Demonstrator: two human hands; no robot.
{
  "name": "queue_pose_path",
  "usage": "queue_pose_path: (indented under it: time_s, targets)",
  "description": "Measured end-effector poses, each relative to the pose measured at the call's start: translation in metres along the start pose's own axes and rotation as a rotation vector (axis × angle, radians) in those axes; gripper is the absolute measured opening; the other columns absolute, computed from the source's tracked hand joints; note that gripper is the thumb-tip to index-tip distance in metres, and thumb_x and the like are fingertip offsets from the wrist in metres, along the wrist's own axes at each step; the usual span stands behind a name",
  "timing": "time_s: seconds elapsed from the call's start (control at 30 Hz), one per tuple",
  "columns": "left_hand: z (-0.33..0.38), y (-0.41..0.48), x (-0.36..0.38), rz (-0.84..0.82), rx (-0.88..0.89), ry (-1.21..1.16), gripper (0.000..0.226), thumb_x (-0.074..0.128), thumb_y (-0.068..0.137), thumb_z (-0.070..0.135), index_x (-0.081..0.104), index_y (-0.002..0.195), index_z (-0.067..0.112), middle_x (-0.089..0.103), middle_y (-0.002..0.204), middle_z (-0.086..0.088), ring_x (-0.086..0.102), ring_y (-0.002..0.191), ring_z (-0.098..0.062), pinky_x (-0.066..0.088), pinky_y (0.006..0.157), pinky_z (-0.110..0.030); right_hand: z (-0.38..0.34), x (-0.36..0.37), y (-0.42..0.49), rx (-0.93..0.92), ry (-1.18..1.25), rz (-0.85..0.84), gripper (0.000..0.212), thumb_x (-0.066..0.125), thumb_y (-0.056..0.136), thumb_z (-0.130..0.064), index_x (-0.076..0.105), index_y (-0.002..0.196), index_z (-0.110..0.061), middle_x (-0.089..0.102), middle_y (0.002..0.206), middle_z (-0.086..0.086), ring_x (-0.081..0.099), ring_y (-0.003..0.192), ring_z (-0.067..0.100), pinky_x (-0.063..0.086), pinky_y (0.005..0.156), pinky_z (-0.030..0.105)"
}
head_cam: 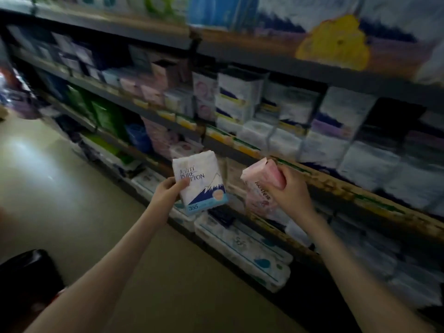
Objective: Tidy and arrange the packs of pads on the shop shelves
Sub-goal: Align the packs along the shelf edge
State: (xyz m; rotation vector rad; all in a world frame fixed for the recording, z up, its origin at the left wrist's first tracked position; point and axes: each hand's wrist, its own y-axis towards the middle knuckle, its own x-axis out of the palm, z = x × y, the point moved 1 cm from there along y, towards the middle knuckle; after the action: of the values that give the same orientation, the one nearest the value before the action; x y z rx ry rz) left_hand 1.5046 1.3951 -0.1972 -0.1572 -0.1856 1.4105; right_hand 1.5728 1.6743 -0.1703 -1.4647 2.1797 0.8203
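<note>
Standing before the shop shelves (264,66), I hold one pack of pads in each of my hands. My left hand (168,192) grips a white pack (200,181) at its lower left edge, with the thumb laid across the front and the fingers curled behind. This pack faces me, a little tilted, and shows the words PURE COTTON, a blue mountain and a pale blue band along the bottom. My right hand (292,188) is curled round the right side of a pink pack (257,186), which leans with its top toward the shelves. The two packs are in the air, near each other but apart, just in front of a shelf edge (348,191) lined with yellowish labels. Above that edge stand blurred rows of white and purple packs (336,121). Below my hands long white packs (242,246) lie on the lowest shelf. Green packs (105,114) stand further left along the aisle. A pale floor (60,200) runs to my left, with a dark rounded thing (26,275) in the bottom corner, too dim to make out
</note>
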Motion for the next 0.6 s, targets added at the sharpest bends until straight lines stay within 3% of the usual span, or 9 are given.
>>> queue_pose_path:
  time_s: [0.17,0.3,0.47,0.6]
  targets:
    - [0.033,0.054,-0.125,0.119,0.090,-0.008,0.020,0.058,0.091,0.024,0.059,0.109,0.013,0.070,0.101,-0.003,0.070,0.088,-0.017,0.057,0.068,-0.025,-0.089,0.117,0.072,-0.059,0.090,-0.045,0.033,0.074,0.080,-0.036,0.057,0.107,-0.026,0.055,0.090,-0.016,0.054,0.082,0.006,0.047,0.071,0.030]
    - [0.050,0.096,-0.210,0.230,0.113,-0.020,0.015,0.060,0.090,0.024,0.060,0.103,0.015,0.070,0.101,-0.005,0.070,0.084,-0.016,0.057,0.071,-0.029,-0.151,0.198,0.118,-0.092,0.121,-0.097,0.032,0.073,0.081,-0.036,0.058,0.107,-0.026,0.057,0.093,-0.012,0.053,0.080,0.003,0.039,0.062,0.018]
    - [0.068,0.170,-0.297,0.289,0.138,-0.028,0.016,0.058,0.091,0.024,0.060,0.104,0.014,0.070,0.100,-0.003,0.070,0.080,-0.011,0.056,0.066,-0.022,-0.218,0.291,0.188,-0.174,0.170,-0.144,0.026,0.073,0.080,-0.035,0.055,0.099,-0.031,0.054,0.089,-0.017,0.052,0.080,-0.001,0.043,0.068,0.020]
    - [0.082,0.248,-0.369,0.347,0.156,-0.059,0.020,0.058,0.091,0.024,0.060,0.107,0.012,0.069,0.106,-0.007,0.067,0.094,-0.022,0.055,0.083,-0.036,-0.263,0.377,0.255,-0.205,0.228,-0.166,0.025,0.071,0.081,-0.037,0.054,0.098,-0.033,0.058,0.092,-0.015,0.055,0.081,-0.001,0.049,0.069,0.025]
